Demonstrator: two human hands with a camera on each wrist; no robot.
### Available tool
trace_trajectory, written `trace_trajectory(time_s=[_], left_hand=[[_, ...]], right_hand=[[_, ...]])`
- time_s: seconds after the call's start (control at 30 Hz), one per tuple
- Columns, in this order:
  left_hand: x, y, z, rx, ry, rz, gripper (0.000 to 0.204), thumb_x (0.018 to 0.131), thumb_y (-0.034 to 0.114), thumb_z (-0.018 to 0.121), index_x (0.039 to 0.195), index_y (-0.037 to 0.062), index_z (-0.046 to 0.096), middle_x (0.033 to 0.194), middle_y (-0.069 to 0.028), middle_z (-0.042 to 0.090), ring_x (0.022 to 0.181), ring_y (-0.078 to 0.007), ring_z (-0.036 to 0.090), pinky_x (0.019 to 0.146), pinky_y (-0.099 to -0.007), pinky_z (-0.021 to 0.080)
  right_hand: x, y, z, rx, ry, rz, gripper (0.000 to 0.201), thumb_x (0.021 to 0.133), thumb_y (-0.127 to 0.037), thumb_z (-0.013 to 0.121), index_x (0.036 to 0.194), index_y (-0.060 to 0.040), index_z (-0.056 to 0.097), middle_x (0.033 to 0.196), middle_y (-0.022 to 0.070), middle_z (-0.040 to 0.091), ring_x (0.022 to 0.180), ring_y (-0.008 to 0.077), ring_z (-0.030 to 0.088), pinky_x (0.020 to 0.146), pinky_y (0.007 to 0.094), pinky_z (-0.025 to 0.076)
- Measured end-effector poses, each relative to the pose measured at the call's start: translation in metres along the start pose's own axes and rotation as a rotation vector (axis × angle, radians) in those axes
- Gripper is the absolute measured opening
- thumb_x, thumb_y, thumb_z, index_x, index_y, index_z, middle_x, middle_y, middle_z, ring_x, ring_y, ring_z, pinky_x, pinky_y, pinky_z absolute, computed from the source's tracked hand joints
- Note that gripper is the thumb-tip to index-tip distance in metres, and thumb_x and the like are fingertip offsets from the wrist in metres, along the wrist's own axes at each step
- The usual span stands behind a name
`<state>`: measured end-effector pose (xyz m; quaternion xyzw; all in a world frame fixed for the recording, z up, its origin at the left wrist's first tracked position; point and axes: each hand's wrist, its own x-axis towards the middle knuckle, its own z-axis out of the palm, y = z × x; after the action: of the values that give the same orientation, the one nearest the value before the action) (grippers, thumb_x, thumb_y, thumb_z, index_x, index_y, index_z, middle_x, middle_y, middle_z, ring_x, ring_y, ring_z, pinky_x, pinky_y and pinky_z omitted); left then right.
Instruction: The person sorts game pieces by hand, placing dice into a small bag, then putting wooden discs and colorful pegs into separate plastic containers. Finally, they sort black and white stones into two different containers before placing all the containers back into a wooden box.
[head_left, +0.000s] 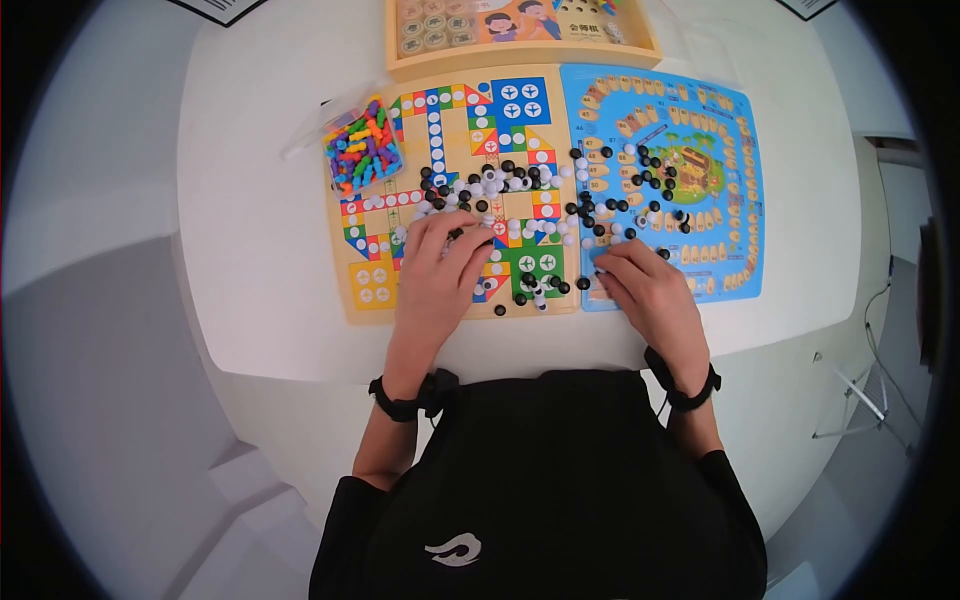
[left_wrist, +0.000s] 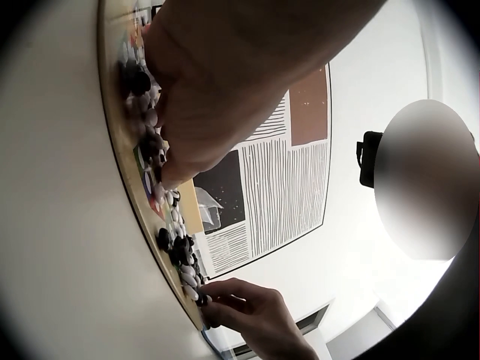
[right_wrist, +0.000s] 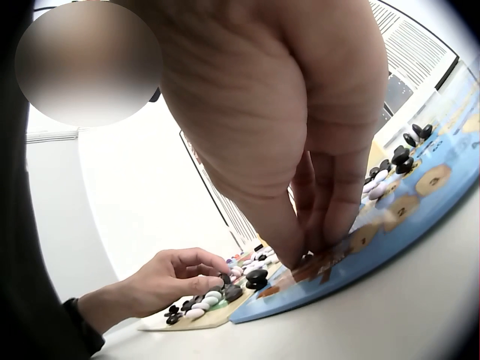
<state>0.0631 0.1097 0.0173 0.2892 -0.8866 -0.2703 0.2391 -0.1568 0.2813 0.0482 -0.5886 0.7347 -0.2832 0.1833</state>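
Black and white Go stones (head_left: 510, 180) lie scattered over a flying-chess board (head_left: 360, 300) and a blue game board (head_left: 745, 200) beside it. My left hand (head_left: 440, 268) is over the left board among the stones, fingers bent downward. In the right wrist view, its thumb and index finger pinch a black stone (right_wrist: 225, 279). My right hand (head_left: 650, 292) is at the near left part of the blue board. Its thumb and fingers (right_wrist: 330, 210) meet low over the board around a small stone, mostly hidden by the fingertips.
A clear box of colourful pawns (head_left: 365, 155) stands at the left board's upper left. Behind the boards is a wooden game case (head_left: 520, 60) with round wooden pieces in it. The white table (head_left: 270, 250) runs around the boards, its near edge just in front of the person.
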Motion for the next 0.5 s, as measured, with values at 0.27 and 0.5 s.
trace_trajectory(time_s=[0.27, 0.5], left_hand=[[-0.015, -0.006, -0.020, 0.083, 0.072, -0.059, 0.033, 0.082, 0.006, 0.083, 0.113, 0.0087, 0.073, 0.115, -0.0061, 0.066, 0.107, -0.0293, 0.059, 0.087, -0.0398, 0.053], [-0.034, -0.002, -0.025, 0.026, 0.083, -0.147, 0.034, 0.081, 0.004, 0.085, 0.112, 0.0066, 0.073, 0.114, -0.0073, 0.065, 0.103, -0.0284, 0.061, 0.085, -0.0381, 0.053]], right_hand=[[0.045, -0.017, 0.030, -0.001, -0.004, -0.136, 0.022, 0.086, 0.001, 0.075, 0.108, -0.0033, 0.071, 0.104, 0.0083, 0.069, 0.088, 0.0301, 0.072, 0.076, 0.0378, 0.060], [0.066, -0.035, 0.026, 0.058, -0.088, -0.226, 0.032, 0.082, 0.001, 0.073, 0.113, -0.0046, 0.070, 0.111, 0.0072, 0.067, 0.104, 0.0290, 0.069, 0.086, 0.0403, 0.058]])
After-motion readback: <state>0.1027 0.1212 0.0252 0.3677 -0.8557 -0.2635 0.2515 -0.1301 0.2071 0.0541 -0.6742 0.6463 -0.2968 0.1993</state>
